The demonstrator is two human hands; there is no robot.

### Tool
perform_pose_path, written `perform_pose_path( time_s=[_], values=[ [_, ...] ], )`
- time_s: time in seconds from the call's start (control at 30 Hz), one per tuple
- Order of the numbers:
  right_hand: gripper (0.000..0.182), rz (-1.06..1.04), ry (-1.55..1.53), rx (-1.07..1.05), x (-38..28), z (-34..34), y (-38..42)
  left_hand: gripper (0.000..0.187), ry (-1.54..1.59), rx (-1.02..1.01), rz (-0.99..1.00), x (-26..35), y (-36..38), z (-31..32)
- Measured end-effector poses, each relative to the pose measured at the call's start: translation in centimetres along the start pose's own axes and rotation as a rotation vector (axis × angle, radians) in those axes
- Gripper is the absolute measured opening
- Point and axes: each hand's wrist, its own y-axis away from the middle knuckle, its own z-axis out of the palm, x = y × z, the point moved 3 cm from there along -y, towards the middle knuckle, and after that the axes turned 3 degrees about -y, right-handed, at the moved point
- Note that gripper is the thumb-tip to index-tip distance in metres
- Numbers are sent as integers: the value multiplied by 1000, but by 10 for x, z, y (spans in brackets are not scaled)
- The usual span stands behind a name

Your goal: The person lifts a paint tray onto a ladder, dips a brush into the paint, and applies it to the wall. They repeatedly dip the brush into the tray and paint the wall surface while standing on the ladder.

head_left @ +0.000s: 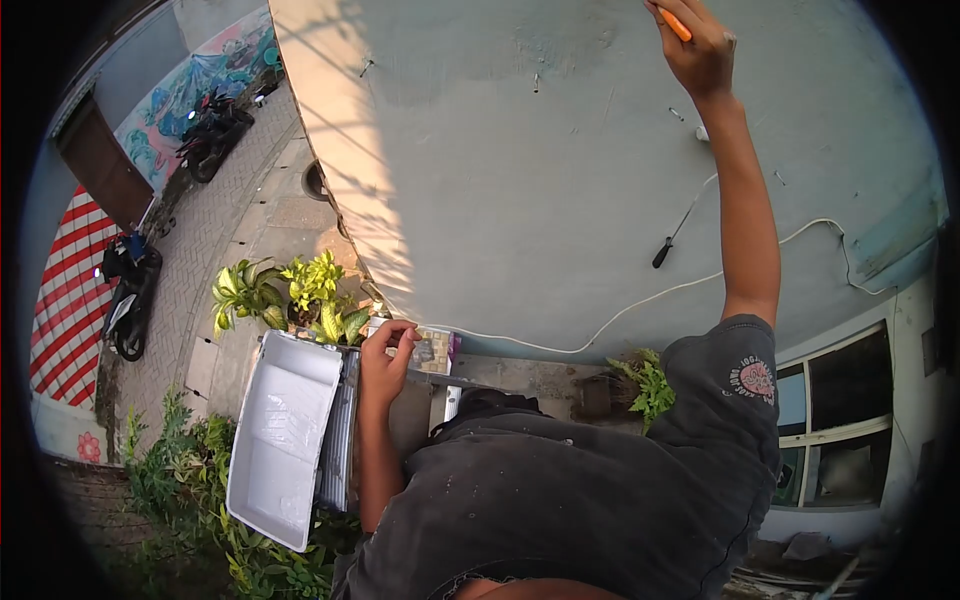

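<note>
My right hand is raised high against the grey wall, closed around an orange handle. The tool's working end lies beyond the top of the view, so its kind does not show. Down at waist height, my left hand has loosely bent fingers, with thumb and fingertips apart and nothing visible between them. It is close to a small patterned box or board. Just left of that forearm, a white paint tray with a wet-looking white coating rests on ridged metal.
A black-handled screwdriver hangs against the wall. A white cable runs along it, and small hooks stick out. Potted plants, a fern and a window are nearby. Motorbikes stand on the paved lane.
</note>
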Motion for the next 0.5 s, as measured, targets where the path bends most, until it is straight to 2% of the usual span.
perform_pose_path(
  time_s=[0.07, 0.13, 0.23, 0.37, 0.43, 0.5],
  values=[
    [12, -24, 134, -172, 11, 22, 49, 14, -6, -3, -4, 3, 0, 0],
    [16, -1, 83, -222, -9, 38, 99, 14, -12, -4, -6, 3, 1, 0],
    [8, 293, -65, -602, -51, 45, 143, 14, 5, 7, -17, 2, 3, -1],
    [10, 418, -235, -578, -26, 39, 128, 14, 1, 7, -7, 2, 0, 0],
    [11, 358, -95, -480, -4, 22, 86, 14, -2, -15, -15, -1, 2, 0],
    [9, 182, -8, -298, 16, 8, 58, 14, 13, -16, -3, -4, 1, 2]
  ],
)
